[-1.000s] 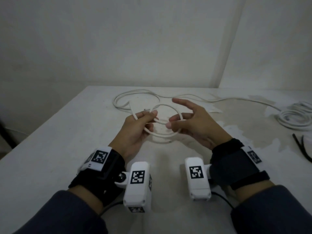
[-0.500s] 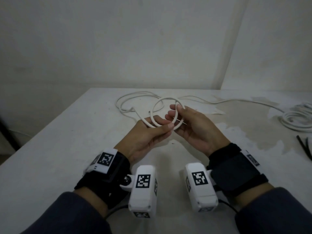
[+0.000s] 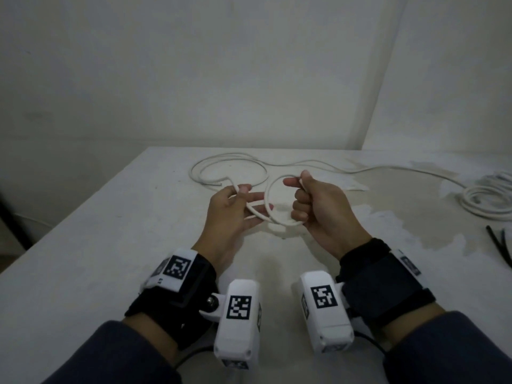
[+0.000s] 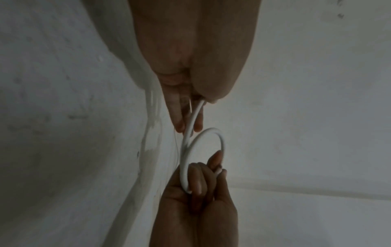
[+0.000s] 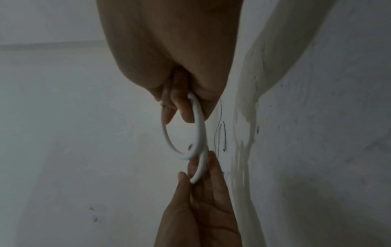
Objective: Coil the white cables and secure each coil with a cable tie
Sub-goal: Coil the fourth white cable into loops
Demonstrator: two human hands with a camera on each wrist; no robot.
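A thin white cable (image 3: 266, 202) forms a small loop held above the table between both hands. My left hand (image 3: 242, 191) pinches the strand between thumb and fingers, the other fingers stretched under the loop. My right hand (image 3: 297, 189) is curled in a fist round the loop's right side. The left wrist view shows the strand (image 4: 191, 123) running from my left fingers (image 4: 180, 120) to the loop in the right hand (image 4: 196, 197). The right wrist view has the loop (image 5: 200, 127) hanging from my right fingers (image 5: 184, 110), with the left hand (image 5: 201, 192) below. The cable's slack (image 3: 230, 166) lies on the table behind.
A second white cable lies bundled in a coil (image 3: 489, 196) at the right edge of the white table (image 3: 110, 245). Black cable ties (image 3: 498, 246) lie near it, closer to me. A long strand (image 3: 393, 169) runs across the back. Walls stand behind the table.
The hands have drawn apart. My right hand went from spread fingers to a fist round the loop, and my left hand now pinches the strand farther left.
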